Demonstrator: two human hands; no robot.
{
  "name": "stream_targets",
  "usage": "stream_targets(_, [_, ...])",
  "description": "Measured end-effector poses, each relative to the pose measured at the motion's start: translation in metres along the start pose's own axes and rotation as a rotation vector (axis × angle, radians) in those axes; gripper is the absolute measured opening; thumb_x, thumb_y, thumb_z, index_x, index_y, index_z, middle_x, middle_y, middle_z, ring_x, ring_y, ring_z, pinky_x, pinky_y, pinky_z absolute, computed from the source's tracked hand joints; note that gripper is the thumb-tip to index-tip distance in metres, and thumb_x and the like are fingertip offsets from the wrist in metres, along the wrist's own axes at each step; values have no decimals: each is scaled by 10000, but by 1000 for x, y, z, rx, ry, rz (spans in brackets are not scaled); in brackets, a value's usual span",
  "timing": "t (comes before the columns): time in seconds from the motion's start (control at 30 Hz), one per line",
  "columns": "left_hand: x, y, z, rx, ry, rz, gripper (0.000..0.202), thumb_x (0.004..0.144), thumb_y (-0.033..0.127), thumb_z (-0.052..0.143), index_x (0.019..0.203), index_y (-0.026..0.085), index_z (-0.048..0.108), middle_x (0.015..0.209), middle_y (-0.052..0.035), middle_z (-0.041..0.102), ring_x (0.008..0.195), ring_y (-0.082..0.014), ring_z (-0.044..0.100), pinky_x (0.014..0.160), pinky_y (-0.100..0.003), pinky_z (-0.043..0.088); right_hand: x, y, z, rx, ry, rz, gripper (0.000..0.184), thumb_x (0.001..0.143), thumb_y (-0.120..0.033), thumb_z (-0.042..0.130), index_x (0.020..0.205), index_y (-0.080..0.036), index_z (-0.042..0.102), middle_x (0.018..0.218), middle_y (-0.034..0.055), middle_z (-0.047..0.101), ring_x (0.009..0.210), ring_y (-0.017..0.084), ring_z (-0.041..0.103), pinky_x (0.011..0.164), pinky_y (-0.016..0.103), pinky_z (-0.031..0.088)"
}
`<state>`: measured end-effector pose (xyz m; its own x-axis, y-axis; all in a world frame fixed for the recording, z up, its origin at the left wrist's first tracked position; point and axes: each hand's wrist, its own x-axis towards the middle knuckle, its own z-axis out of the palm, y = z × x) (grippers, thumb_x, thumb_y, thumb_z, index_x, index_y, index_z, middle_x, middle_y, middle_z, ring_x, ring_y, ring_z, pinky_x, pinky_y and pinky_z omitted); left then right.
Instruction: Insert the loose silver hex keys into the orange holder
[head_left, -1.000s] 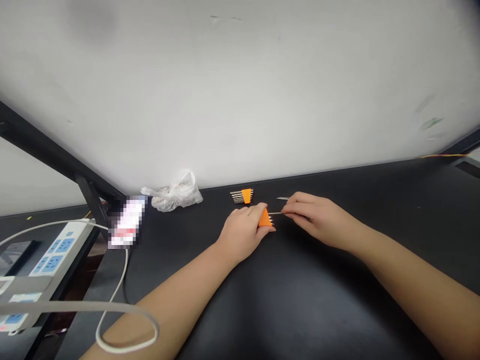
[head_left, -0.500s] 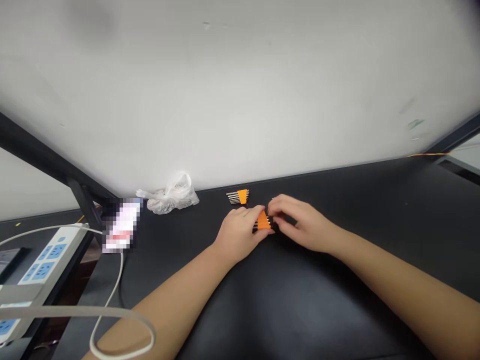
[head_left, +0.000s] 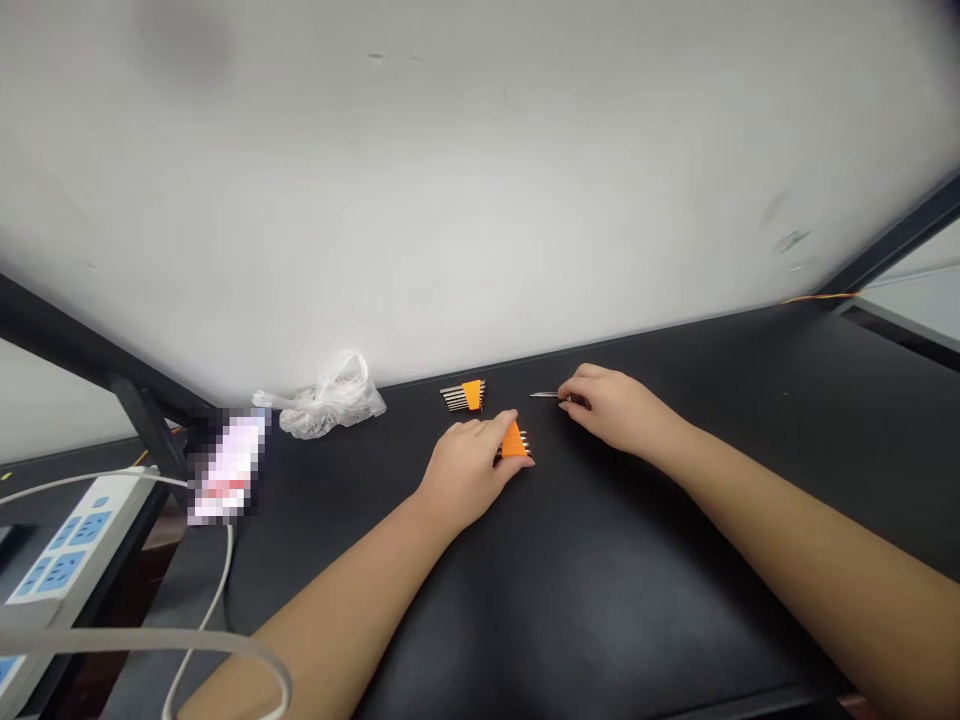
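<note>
My left hand (head_left: 469, 465) is closed around an orange holder (head_left: 514, 440), thumb and forefinger gripping its lower and upper edges. Several metal rods that look like hex keys show at the holder's right side; their other ends are hidden by the hand. To the right, my right hand (head_left: 600, 400) pinches one end of a thin silver hex key (head_left: 544, 394), which points left just above or on the table. Behind my left hand lies a second orange holder (head_left: 472, 395), with several silver keys reaching out to its left.
A tied clear plastic bag (head_left: 330, 400) rests by the wall. Left of it is a blurred-out phone-like screen (head_left: 229, 470). A white power strip (head_left: 75, 540) and a white cable (head_left: 217, 590) are at the left. Dark metal frame posts (head_left: 82, 350) slant at the sides.
My right hand has moved away from the held holder, to the right and back, with a thin hex key in its fingers. My left hand still grips the holder. The view has shifted slightly.
</note>
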<state>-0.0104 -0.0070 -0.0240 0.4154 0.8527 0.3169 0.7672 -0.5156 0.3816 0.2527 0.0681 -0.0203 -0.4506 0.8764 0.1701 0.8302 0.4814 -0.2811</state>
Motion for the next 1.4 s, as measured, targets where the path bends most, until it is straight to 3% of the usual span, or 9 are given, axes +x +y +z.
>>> stream_targets(0.73, [0, -1, -1, -85, 59, -9, 547, 840, 429, 789, 1303, 220, 588, 1190, -71, 709, 1121, -262, 648, 1001, -448, 503, 2, 1, 8, -49, 55, -33, 230, 944, -240, 540, 1071, -218, 731, 1027, 69, 669, 786, 172, 628, 719, 295, 487])
stream_targets(1.17, [0, 0, -2, -75, 40, -14, 536, 848, 430, 778, 1303, 231, 575, 1174, -69, 701, 1123, -266, 647, 999, -452, 501, -3, -17, -5, -335, -34, -72, 251, 944, -202, 494, 754, -181, 657, 835, 75, 641, 654, 157, 564, 568, 300, 341])
stream_targets(1.4, [1, 0, -3, -69, 51, -23, 545, 836, 421, 792, 1298, 227, 577, 1166, -60, 705, 1117, -257, 648, 997, -439, 504, -6, -32, -10, -254, 54, -153, 172, 929, -184, 514, 822, -191, 649, 922, 82, 676, 808, 196, 612, 631, 298, 394])
